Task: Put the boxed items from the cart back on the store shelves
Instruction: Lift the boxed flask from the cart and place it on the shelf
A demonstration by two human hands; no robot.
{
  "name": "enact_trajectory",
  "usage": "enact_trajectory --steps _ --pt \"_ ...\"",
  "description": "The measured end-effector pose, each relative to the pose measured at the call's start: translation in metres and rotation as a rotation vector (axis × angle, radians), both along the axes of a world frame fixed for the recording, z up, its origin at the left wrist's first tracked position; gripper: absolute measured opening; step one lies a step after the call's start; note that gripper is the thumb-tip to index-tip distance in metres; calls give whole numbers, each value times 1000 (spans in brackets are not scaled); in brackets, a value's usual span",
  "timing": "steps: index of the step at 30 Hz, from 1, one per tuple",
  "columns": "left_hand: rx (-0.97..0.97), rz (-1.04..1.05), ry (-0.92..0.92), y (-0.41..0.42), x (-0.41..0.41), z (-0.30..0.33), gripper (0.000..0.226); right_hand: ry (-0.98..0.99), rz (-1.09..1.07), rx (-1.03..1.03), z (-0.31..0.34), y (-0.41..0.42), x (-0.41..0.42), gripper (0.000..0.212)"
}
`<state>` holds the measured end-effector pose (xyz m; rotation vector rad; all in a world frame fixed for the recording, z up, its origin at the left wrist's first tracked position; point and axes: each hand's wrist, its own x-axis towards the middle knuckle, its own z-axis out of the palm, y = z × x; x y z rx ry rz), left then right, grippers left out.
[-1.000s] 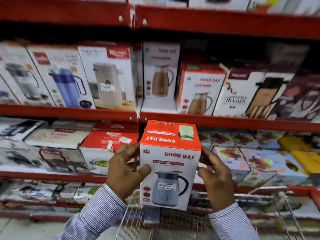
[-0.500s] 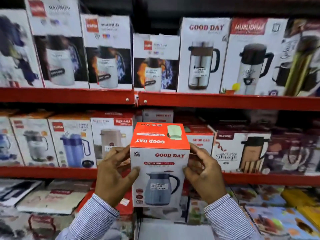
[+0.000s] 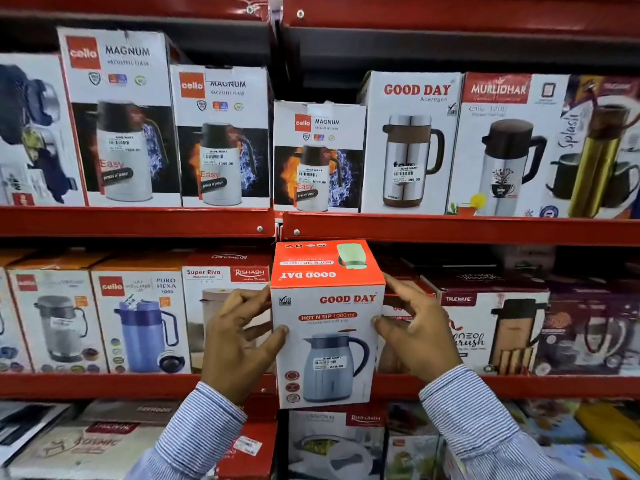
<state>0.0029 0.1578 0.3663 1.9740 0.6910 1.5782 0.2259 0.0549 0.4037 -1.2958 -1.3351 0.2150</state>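
Hands, left (image 3: 239,344) and right (image 3: 420,341), clasp glossy rectangular cardboard box (image 3: 327,327).

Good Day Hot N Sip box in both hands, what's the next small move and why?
Probably ease the Good Day Hot N Sip box forward into the middle shelf. The left hand and right hand hold it upright at that level, just in front of the boxes there, not yet set down.

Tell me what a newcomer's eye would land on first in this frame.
First, the orange-topped Good Day box held upright at centre frame, the left hand and right hand gripping its sides in front of the middle shelf. Next, the row of large Cello Magnum boxes on the red shelf above, with a taller Good Day flask box to their right.
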Motion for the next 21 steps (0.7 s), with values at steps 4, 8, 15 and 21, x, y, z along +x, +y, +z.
enact_trajectory --steps 4,8,15,21 --pt "-8 7 23 7 0 -5 54 -38 -34 -47 -4 6 3 68" --pt "-23 3 49 18 3 -5 59 -68 -66 -80 -6 14 5 69" --pt "-50 -22 68 52 17 5 57 -115 -117 -100 6 43 15 67" --pt "4 93 136 79 32 -5 60 -104 -154 -112 2 67 21 66"
